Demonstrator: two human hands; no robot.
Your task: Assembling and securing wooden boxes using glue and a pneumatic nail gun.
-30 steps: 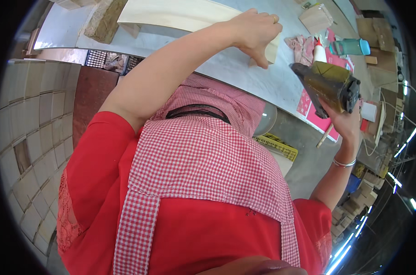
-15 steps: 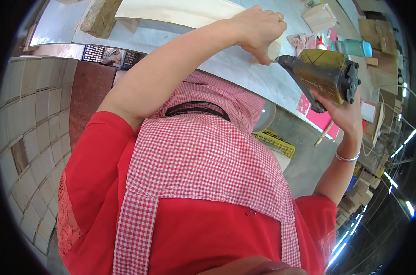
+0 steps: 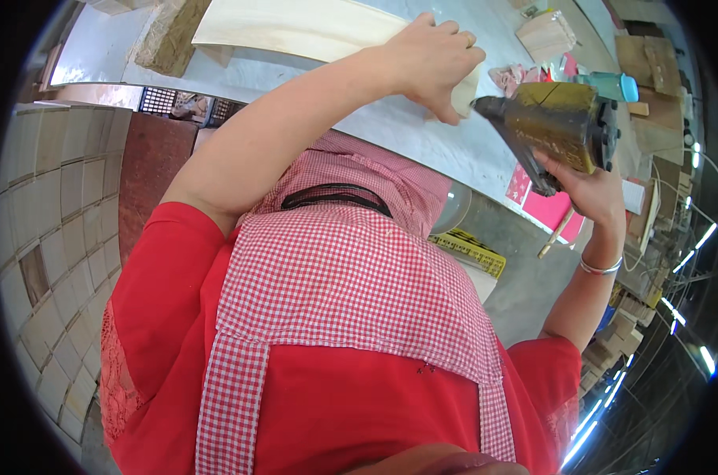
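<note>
A long pale wooden board (image 3: 303,28) reaches across the far side of the table. My left hand (image 3: 440,70) is closed over its right end, thumb pointing down toward me. Pale wood (image 3: 464,93) shows beside that thumb. In my right hand (image 3: 598,192) is a nail gun (image 3: 550,125) with a worn yellow-and-black body, its handle gripped from below. The gun's dark nose points left and sits right at the wood's end, next to my left thumb. Whether the nose touches the wood I cannot tell.
A rough brown block (image 3: 167,39) stands on the grey table (image 3: 422,131) at the left. Beyond the gun are a pale wood block (image 3: 546,36), a pink cloth (image 3: 507,77) and a teal bottle (image 3: 612,85). Stacked wooden pieces (image 3: 66,198) fill the left side.
My left hand and the board have shifted slightly left and toward me. The nail gun's nose has moved a little left with them. Both grips stay the same.
</note>
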